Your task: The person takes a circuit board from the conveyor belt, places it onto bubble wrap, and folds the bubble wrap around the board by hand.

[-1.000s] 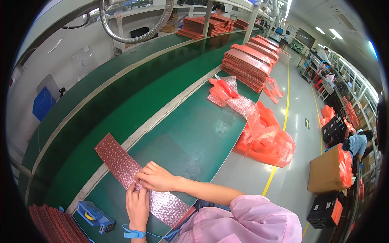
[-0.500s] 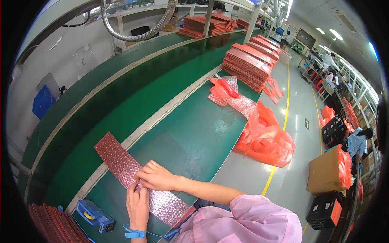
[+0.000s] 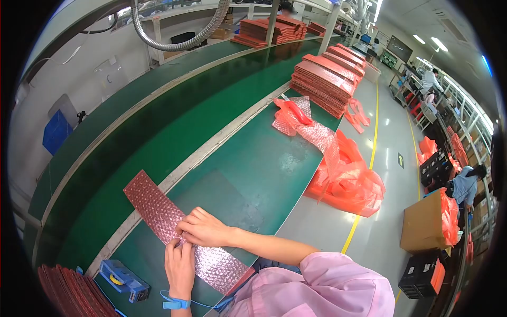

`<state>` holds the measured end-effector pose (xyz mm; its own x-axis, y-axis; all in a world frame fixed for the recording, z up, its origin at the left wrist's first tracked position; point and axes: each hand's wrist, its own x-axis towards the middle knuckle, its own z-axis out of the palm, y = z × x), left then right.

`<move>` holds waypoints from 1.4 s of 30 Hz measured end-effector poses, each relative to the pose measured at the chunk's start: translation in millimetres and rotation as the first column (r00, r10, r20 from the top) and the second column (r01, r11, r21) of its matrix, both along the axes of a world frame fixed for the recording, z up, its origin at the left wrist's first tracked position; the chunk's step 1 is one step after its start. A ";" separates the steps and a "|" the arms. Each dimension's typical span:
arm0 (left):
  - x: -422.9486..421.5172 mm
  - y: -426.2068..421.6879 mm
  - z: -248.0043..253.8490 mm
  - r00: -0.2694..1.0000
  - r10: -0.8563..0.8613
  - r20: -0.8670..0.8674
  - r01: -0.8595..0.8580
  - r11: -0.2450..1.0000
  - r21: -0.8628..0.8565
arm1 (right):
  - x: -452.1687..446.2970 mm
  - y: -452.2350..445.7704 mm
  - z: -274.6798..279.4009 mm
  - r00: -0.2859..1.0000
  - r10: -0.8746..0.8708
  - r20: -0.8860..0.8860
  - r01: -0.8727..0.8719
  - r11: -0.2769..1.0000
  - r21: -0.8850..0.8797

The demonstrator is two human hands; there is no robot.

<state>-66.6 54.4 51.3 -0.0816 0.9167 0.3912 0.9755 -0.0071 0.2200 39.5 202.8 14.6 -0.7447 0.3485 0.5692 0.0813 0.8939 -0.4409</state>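
Observation:
A long, pinkish-red bubble-wrap pouch (image 3: 219, 268) lies slantwise over the green bench, its far end reaching across the pale rail. My right hand (image 3: 203, 228) is closed at the middle of the pouch, fingertips pinched down on it. Just below it, my left hand (image 3: 180, 260) is also closed on the pouch's near edge, so the two sets of fingertips almost meet. What lies right under the fingertips is hidden. Around my left wrist runs a blue wrist strap (image 3: 176, 304) with a cord. A blue tape dispenser (image 3: 125, 281) with a yellow core stands left of that hand.
A stack of red pouches (image 3: 74, 293) stands at lower left. Farther along the bench lie loose red bubble wrap (image 3: 311, 129) and a tall pouch stack (image 3: 323, 84). Red plastic (image 3: 348, 185) hangs over the bench edge. A cardboard box (image 3: 422, 222) stands across the aisle; people work beyond.

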 end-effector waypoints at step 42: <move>-2.5 -0.8 -3.8 0.998 -0.001 0.059 0.001 1.000 0.001 | -1.9 -0.8 -1.2 0.999 0.009 -0.035 -0.010 1.000 -0.024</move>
